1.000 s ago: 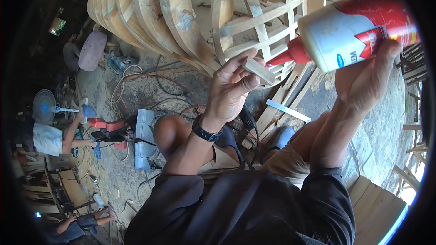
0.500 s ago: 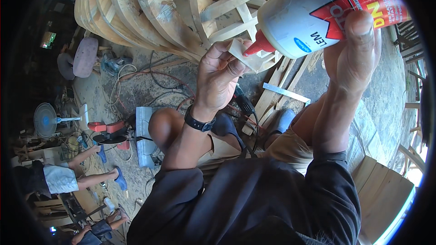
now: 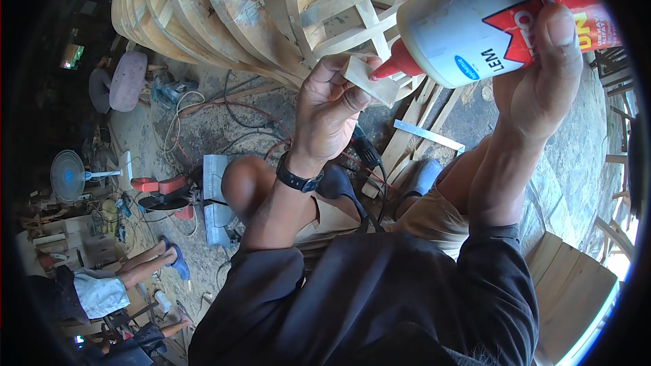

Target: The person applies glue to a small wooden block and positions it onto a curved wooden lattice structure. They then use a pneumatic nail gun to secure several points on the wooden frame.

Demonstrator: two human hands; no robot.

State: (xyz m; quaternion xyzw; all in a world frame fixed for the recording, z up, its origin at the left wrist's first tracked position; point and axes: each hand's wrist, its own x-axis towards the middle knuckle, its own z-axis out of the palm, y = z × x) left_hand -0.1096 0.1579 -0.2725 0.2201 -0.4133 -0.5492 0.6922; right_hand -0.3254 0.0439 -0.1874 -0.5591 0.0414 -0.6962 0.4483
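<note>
My left hand (image 3: 330, 110), with a black watch on its wrist, pinches a small flat wooden piece (image 3: 371, 86) between thumb and fingers. In my right hand (image 3: 539, 85) is a large white and red glue bottle (image 3: 468, 34), tipped onto its side with the thumb across its label. Its red nozzle (image 3: 399, 61) points left and down, the tip at or very near the face of the wooden piece. Most of my right fingers are hidden behind the bottle. Just beyond both hands rises a curved wooden rib frame (image 3: 237, 10) with crossed slats.
Below my hands lie a power tool (image 3: 366, 148), wooden strips (image 3: 410, 129) and a metal square (image 3: 428, 137). Cables (image 3: 251, 118) run over the floor. To the left are a red cut-off saw (image 3: 163, 190), a fan (image 3: 68, 175) and other people (image 3: 102, 291). Boards (image 3: 573, 295) lean at the lower right.
The bottle and my right hand have shifted slightly right. The wooden piece has tilted a little in my left hand. At the left, a person's legs have moved.
</note>
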